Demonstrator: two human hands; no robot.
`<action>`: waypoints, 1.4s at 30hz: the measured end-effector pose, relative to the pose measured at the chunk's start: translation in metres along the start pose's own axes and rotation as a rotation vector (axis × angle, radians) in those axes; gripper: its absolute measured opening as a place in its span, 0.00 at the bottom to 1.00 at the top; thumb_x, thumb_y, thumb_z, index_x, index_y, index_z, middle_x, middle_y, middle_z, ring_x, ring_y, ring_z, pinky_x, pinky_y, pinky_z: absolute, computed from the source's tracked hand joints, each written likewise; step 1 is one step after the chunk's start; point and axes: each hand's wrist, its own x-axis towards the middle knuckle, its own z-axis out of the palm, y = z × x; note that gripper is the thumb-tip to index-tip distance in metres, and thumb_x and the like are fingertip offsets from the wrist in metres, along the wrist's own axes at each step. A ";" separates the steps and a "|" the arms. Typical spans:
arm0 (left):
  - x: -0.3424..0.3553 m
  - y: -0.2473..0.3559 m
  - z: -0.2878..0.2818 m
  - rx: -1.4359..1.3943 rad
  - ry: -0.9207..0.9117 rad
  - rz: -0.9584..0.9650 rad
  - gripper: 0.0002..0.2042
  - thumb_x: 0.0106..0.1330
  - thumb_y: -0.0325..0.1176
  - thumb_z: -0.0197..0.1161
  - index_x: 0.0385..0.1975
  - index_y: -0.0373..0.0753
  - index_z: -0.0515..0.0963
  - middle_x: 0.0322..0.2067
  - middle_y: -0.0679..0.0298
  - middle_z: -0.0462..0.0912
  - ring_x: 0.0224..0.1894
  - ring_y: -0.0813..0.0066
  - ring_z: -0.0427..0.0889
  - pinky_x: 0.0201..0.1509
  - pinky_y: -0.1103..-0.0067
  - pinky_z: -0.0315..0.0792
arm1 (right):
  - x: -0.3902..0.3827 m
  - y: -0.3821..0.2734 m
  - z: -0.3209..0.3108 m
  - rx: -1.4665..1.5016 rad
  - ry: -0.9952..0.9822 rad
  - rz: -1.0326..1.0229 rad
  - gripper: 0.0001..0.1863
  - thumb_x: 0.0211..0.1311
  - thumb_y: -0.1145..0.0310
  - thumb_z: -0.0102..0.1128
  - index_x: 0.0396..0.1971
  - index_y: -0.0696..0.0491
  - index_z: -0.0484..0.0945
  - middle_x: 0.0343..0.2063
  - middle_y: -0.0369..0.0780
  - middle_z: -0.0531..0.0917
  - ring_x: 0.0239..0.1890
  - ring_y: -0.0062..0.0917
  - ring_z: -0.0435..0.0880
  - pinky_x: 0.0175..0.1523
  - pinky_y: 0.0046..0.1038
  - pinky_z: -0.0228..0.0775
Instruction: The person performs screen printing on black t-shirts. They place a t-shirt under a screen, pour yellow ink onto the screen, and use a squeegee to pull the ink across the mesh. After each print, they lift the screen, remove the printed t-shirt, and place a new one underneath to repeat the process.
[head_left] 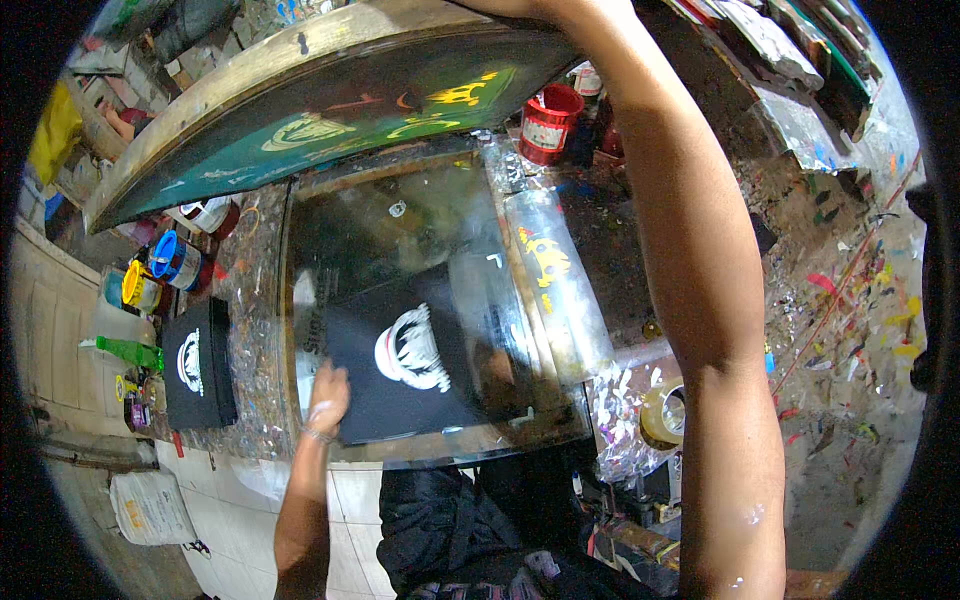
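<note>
My right arm stretches up to the far edge, where my right hand [530,6], partly cut off by the picture's top, grips the wooden rim of a printing screen [370,118]. That screen stands tilted up, its dark green mesh showing pale and yellow designs. Below it, on a glass-topped board [400,235], a black fabric piece [365,350] with a white print lies askew. My left hand [328,397], slightly blurred, has its fingers closed at the left edge of this fabric; the fingertips are partly hidden.
Left of the board lies a stack of black printed pieces [200,365], near a green bottle [130,352] and blue-rimmed paint tub [175,260]. A red tub [550,122] stands at the back. Right are a yellow-printed clear sheet [560,285] and tape roll [662,412].
</note>
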 end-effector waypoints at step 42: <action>0.024 0.081 0.063 0.352 -0.158 0.615 0.55 0.54 0.69 0.69 0.74 0.34 0.59 0.77 0.40 0.48 0.79 0.43 0.50 0.81 0.55 0.46 | 0.002 -0.007 -0.004 -0.017 -0.041 0.045 0.36 0.65 0.42 0.56 0.31 0.69 0.85 0.31 0.65 0.84 0.41 0.56 0.87 0.53 0.45 0.78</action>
